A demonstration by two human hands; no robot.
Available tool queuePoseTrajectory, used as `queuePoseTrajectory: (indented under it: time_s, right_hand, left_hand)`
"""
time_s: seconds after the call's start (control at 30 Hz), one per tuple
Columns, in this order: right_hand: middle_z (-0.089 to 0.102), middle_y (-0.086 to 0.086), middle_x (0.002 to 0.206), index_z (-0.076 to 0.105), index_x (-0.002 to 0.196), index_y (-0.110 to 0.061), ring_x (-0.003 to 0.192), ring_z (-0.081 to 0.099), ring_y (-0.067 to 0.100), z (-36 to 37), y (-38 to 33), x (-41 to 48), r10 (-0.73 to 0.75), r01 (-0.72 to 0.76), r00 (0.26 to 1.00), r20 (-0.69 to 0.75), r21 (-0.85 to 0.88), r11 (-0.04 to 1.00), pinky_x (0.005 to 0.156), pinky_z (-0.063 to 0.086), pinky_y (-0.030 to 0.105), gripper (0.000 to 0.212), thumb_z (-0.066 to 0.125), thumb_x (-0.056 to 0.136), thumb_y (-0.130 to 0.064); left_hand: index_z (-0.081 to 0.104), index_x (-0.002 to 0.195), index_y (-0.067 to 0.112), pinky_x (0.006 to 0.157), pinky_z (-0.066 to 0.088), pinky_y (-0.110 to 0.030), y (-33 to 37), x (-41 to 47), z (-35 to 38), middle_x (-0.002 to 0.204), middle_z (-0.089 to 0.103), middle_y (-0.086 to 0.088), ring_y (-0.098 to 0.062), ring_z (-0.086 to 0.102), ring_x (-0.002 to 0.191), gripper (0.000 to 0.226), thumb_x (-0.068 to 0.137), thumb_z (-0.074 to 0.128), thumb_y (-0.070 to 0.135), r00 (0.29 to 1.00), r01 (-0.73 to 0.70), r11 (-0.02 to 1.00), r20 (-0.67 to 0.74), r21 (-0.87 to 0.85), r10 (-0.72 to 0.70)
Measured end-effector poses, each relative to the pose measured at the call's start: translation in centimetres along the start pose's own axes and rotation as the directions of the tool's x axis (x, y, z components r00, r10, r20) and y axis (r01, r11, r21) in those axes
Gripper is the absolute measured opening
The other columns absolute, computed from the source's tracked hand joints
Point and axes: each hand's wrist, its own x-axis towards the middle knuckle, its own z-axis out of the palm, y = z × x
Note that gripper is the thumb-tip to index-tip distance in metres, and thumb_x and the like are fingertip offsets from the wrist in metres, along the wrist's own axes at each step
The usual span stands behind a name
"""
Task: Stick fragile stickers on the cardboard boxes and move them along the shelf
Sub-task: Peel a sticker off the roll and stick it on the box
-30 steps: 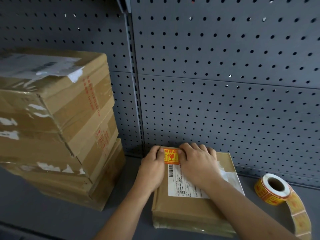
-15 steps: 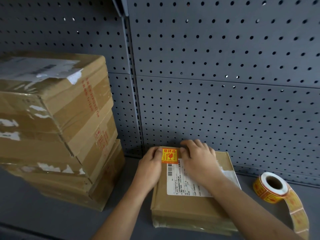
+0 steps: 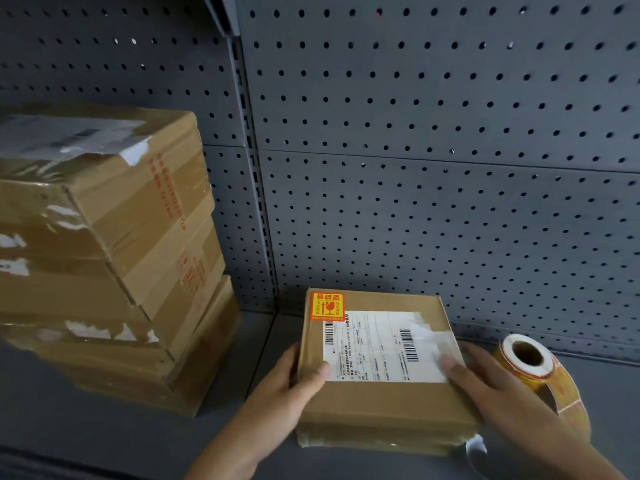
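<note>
Grey perforated steel backs a smooth grey shelf (image 3: 104,427). At the bottom centre of the frame lies the flat cardboard box (image 3: 381,400). Both hands have hold of it. The left hand (image 3: 280,393) clasps the box's left side with the thumb hooked over the top, and its other fingers are hidden below. The right hand (image 3: 502,400), a little blurred, grips the right side with its thumb on the shipping label (image 3: 374,344). The fragile sticker (image 3: 327,306) is already on, flat in the far left corner of the lid and just touching the label's edge.

The main risk is likely the stack of cardboard boxes (image 3: 114,254) at the left of the frame. It sits unevenly, with the layers offset, so a box slid hard into it could shift or topple it.

The sticker roll (image 3: 554,379) stands just beside the right hand, and its loose tail (image 3: 571,410) trails toward the wrist. A careless pull could snag the tail and drag the roll off the shelf.

Glossy tape wraps the box's near edge and looks slippery, so a one-sided grip might let the box twist.

The box is matt brown card, shallow and square-cornered. The label is thin white paper, torn and cloudy at its right end. The sticker is slick orange and yellow, and the roll is wound on a white card core.
</note>
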Motion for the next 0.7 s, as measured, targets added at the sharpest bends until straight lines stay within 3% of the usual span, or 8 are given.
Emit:
queuePoseTrajectory:
  time_s: [0.07, 0.13, 0.23, 0.3, 0.4, 0.47, 0.57, 0.7]
  right_hand:
    - [0.068, -0.014, 0.113, 0.048, 0.12, -0.045, 0.101, 0.066, 0.011, 0.4, 0.3, -0.4, 0.012, -0.013, 0.997, 0.071, 0.013, 1.0, 0.102, 0.049, 0.04, 0.061, 0.053, 0.066, -0.072]
    - [0.068, -0.018, 0.112, 0.048, 0.116, -0.049, 0.1, 0.066, 0.007, 0.4, 0.4, -0.9, -0.031, 0.029, 0.997, 0.069, 0.027, 0.999, 0.099, 0.051, 0.038, 0.057, 0.052, 0.065, -0.074]
    - [0.063, -0.026, 0.111, 0.041, 0.129, -0.045, 0.092, 0.065, -0.005, 0.3, 0.5, -2.0, -0.133, 0.133, 0.991, 0.021, 0.004, 0.991, 0.076, 0.049, 0.013, 0.058, 0.053, 0.075, -0.064]
    - [0.06, -0.03, 0.111, 0.036, 0.131, -0.046, 0.087, 0.062, -0.017, 0.2, 0.7, -2.6, -0.191, 0.192, 0.981, -0.034, 0.047, 0.98, 0.064, 0.046, 0.004, 0.055, 0.059, 0.082, -0.053]
    - [0.058, -0.032, 0.116, 0.035, 0.139, -0.04, 0.091, 0.054, -0.03, 0.5, 1.5, -2.9, -0.268, 0.276, 0.959, -0.09, 0.093, 0.957, 0.066, 0.045, -0.003, 0.062, 0.068, 0.086, -0.036]
    - [0.057, -0.031, 0.121, 0.032, 0.145, -0.035, 0.098, 0.052, -0.03, 0.9, 2.2, -2.9, -0.307, 0.319, 0.944, -0.119, 0.094, 0.943, 0.073, 0.046, -0.002, 0.073, 0.072, 0.084, -0.027]
    - [0.06, -0.03, 0.125, 0.025, 0.15, -0.038, 0.112, 0.053, -0.021, 1.7, 3.7, -2.8, -0.358, 0.37, 0.919, -0.164, 0.047, 0.928, 0.094, 0.047, 0.013, 0.089, 0.078, 0.08, -0.021]
    - [0.058, -0.028, 0.13, 0.025, 0.142, -0.049, 0.12, 0.055, -0.011, 2.8, 6.2, -2.4, -0.383, 0.389, 0.905, -0.185, -0.004, 0.921, 0.102, 0.048, 0.027, 0.089, 0.079, 0.08, -0.014]
  left_hand:
    - [0.054, 0.122, 0.058, 0.082, 0.04, -0.011, -0.1, -0.4, 0.4, 0.11, 0.065, 0.044, 0.022, 0.059, 0.101, 0.032, 0.09, 0.06, 0.058, 1.0, -0.029, 1.0, -0.011, 0.004, 0.029]
    - [0.053, 0.123, 0.058, 0.09, 0.043, -0.014, 0.0, -0.8, 0.5, 0.113, 0.065, 0.043, 0.018, 0.06, 0.106, 0.032, 0.094, 0.061, 0.048, 0.997, -0.071, 0.997, -0.013, 0.001, 0.071]
    - [0.047, 0.127, 0.057, 0.085, 0.045, -0.005, 0.3, -1.3, 0.2, 0.117, 0.062, 0.044, 0.022, 0.058, 0.107, 0.042, 0.096, 0.062, 0.033, 0.981, -0.196, 0.981, -0.01, 0.002, 0.196]
    - [0.041, 0.133, 0.056, 0.084, 0.047, -0.004, 0.3, -1.5, 0.0, 0.123, 0.062, 0.04, 0.018, 0.058, 0.113, 0.051, 0.093, 0.064, 0.032, 0.966, -0.258, 0.966, 0.024, 0.016, 0.257]
    - [0.034, 0.142, 0.052, 0.092, 0.048, -0.007, -0.2, -1.1, -0.2, 0.132, 0.06, 0.034, 0.012, 0.055, 0.123, 0.065, 0.091, 0.068, 0.029, 0.946, -0.325, 0.943, 0.048, 0.076, 0.322]
    - [0.034, 0.143, 0.05, 0.099, 0.047, -0.011, -0.9, -0.5, -0.1, 0.134, 0.06, 0.031, 0.009, 0.054, 0.127, 0.068, 0.092, 0.069, 0.023, 0.934, -0.356, 0.926, 0.024, 0.123, 0.356]
    - [0.037, 0.143, 0.046, 0.106, 0.048, -0.025, -2.3, 0.4, 0.2, 0.134, 0.062, 0.027, 0.004, 0.056, 0.127, 0.067, 0.092, 0.071, 0.019, 0.924, -0.374, 0.911, -0.017, 0.174, 0.382]
    - [0.04, 0.137, 0.049, 0.105, 0.051, -0.033, -4.7, 1.2, 0.9, 0.126, 0.065, 0.029, 0.005, 0.06, 0.121, 0.067, 0.091, 0.073, 0.014, 0.922, -0.353, 0.907, -0.08, 0.23, 0.379]
